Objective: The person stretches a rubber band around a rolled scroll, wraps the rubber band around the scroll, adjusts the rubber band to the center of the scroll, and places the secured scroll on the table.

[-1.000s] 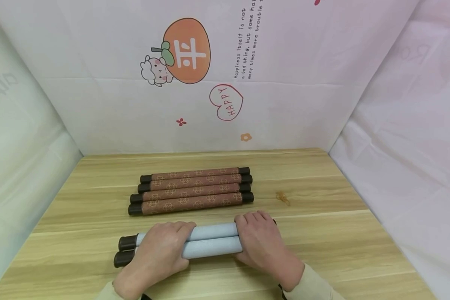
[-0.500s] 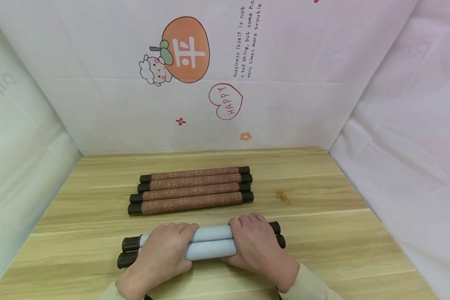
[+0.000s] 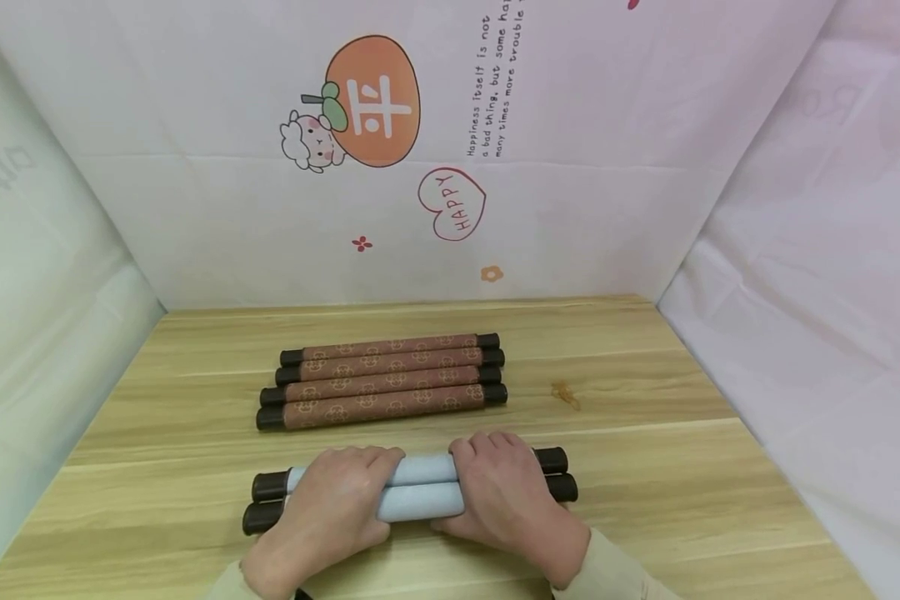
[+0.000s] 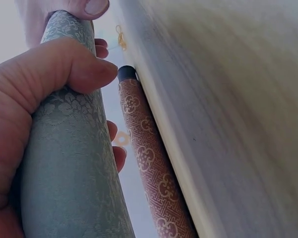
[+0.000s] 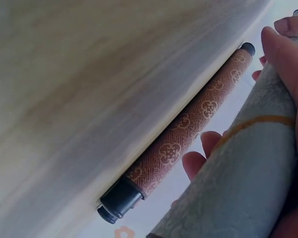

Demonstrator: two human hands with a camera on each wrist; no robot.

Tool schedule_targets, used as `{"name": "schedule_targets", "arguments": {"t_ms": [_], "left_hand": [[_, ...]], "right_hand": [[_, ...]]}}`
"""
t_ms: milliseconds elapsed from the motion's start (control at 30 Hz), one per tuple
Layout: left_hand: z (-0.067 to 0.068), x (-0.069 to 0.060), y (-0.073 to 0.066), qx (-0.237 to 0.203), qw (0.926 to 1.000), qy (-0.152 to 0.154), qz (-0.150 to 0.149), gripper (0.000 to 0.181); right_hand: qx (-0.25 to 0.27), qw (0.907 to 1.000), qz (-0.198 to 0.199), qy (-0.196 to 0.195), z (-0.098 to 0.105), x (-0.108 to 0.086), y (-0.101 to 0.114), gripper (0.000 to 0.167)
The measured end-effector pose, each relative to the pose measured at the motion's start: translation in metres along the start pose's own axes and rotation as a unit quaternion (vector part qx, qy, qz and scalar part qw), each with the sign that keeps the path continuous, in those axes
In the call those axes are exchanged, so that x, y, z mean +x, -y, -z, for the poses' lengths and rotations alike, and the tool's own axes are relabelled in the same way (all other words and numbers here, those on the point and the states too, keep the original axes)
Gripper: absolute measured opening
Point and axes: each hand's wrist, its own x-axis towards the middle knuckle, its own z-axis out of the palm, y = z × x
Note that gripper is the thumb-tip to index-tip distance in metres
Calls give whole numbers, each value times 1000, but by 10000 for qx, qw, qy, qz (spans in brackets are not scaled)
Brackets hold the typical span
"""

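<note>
1. Two pale blue rolls (image 3: 422,502) lie side by side, touching, at the near part of the table (image 3: 682,500); whether they rest on it, I cannot tell.
2. The left hand (image 3: 336,504) and right hand (image 3: 504,496) both grip the pair, thumbs on the near side, fingers over the far side, with a short stretch of roll showing between.
3. A band (image 5: 260,119) crosses one pale roll under the right hand.
4. The rolls look light and fairly stiff, their patterned covering probably easy to crease; gripping both bodies inside the black end caps (image 3: 272,485) seems safest.
5. Four brown rolls (image 3: 382,385) lie beyond.
</note>
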Motion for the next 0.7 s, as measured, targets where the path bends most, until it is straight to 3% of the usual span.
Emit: {"name": "schedule_targets", "arguments": {"t_ms": [267,433,500,700], "left_hand": [[1,-2,3,23,9999,109,91,69],[4,-3,9,55,9999,-17,153,72],[5,-3,10,75,9998,-88,132,72],[5,-1,11,134,9998,-61,136,70]], "right_hand": [[715,9960,91,531,13,-1,-12,104],[508,9957,-55,766,19,0,-25,111],[366,9964,-89,764,19,0,-29,103],[324,9987,-90,396,13,-1,-34,55]]}}
